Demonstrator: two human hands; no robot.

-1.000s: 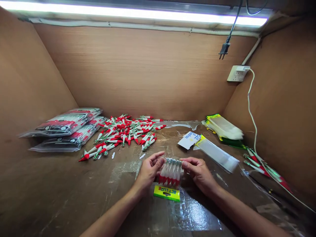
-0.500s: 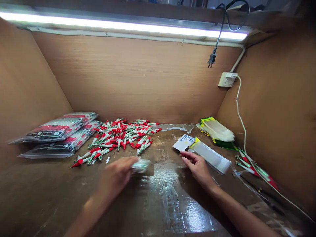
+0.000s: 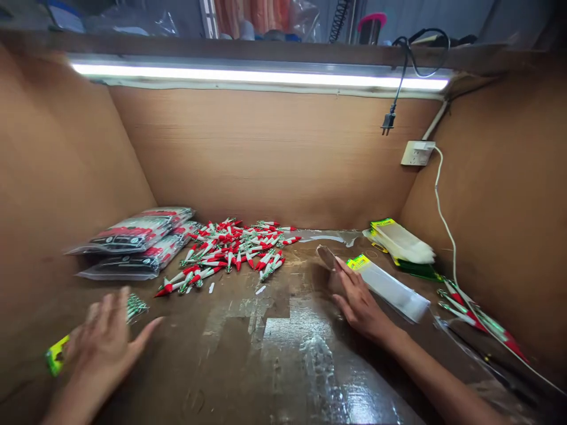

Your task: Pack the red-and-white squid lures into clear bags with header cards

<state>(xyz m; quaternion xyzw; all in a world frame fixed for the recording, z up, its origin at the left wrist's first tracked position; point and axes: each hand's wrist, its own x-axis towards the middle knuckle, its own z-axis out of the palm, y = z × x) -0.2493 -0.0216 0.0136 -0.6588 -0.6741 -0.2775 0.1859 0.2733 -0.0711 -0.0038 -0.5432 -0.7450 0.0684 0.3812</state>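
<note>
My left hand (image 3: 104,336), fingers stretched and thumb spread, is over a packet at the left of the table. The packet's yellow-green header (image 3: 56,355) and green hook ends of squid jigs (image 3: 135,307) show on either side of the hand; the rest is covered. My right hand (image 3: 358,301) has its fingertips on a small brown-backed card (image 3: 326,257), tilted up from the table; the thumb is apart from the fingers. Beside that hand lies a clear plastic bag with a yellow header (image 3: 392,289). A heap of red-and-white squid jigs (image 3: 239,245) lies at the back.
Filled plastic bags (image 3: 128,242) are stacked at the left. A pile of yellow-topped bags (image 3: 403,239) lies at the back right, with more jigs (image 3: 460,310) nearby. A white cable (image 3: 438,200) runs down from the wall socket (image 3: 417,153). A black plug (image 3: 388,122) hangs above.
My left hand has moved left with the jigs and opened over the packet. Under my right fingertips the card has tipped up, showing its brown side. The view has shifted.
</note>
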